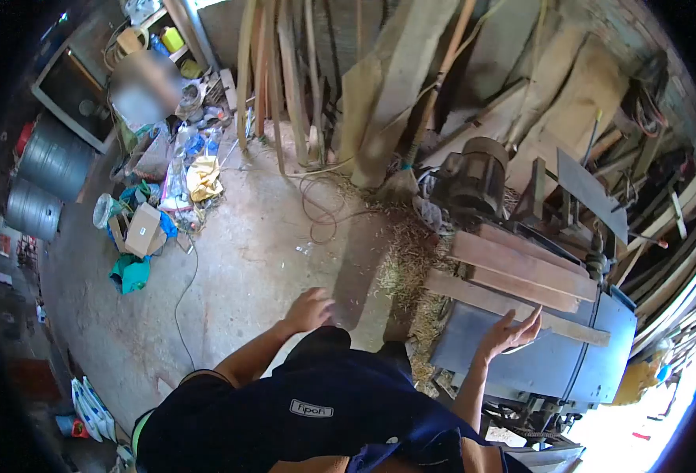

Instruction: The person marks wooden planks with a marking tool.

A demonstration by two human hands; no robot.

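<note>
My left hand [310, 310] hangs in front of my body over the concrete floor, fingers loosely extended, with nothing in it. My right hand [512, 335] is raised with fingers spread, and it is empty too. It overlaps the near edge of a blue-grey metal machine table [474, 347] in this view. Close beyond its fingertips, a long narrow board [513, 306] lies across that table. Behind this board is a small stack of reddish planks [521, 264]. A dark electric motor [474, 177] stands behind the planks.
Wood shavings [415, 268] cover the floor along the machine. A thin cable [181, 296] and a reddish hose [316, 209] lie on the concrete. Tall boards [403, 87] lean on the wall. Cardboard boxes [143, 230], a green cloth [131, 273] and metal drums [56, 158] are at left.
</note>
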